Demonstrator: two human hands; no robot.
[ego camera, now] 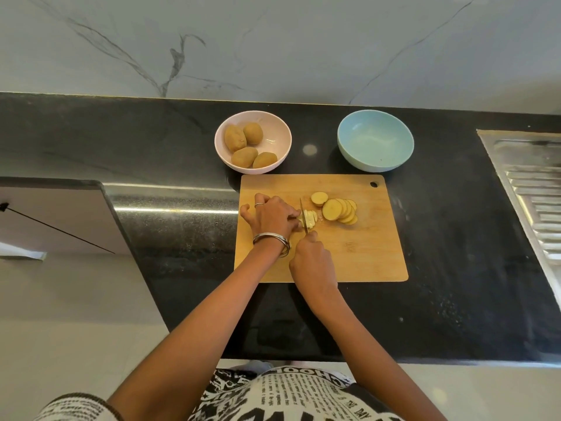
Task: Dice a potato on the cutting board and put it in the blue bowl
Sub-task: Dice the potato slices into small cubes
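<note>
**A:** What are the hands doing?

**B:** The right hand [312, 253] is curled tight round the handle of a knife [304, 217], blade edge-down across a small stack of potato strips [309, 219]. The left hand [271, 215] pins that stack with bent fingertips, its outer fingers spread on the wood. It wears a ring, and metal bangles [274, 240] circle the wrist.

**A:** And the rest of the potato?

**B:** Just right of the blade, a fan of round slices [340, 210] lies overlapping, pale yellow with thin brown skin at the rims. One end piece [319, 198] sits apart behind them. All of it is on the cutting board [364, 247], a light wooden rectangle with rounded corners and a hanging hole at the far right corner.

**A:** The bowls?

**B:** Behind the board, the pink bowl [280, 138] holds four whole brown potatoes [244, 145]. The blue bowl [375, 140], smooth and round, stands to its right with nothing diced in it.

**A:** Surroundings?

**B:** A speckled black stone counter [455, 238], a veined marble wall [273, 47] and a ribbed steel drainboard [537, 189] at the right.
</note>
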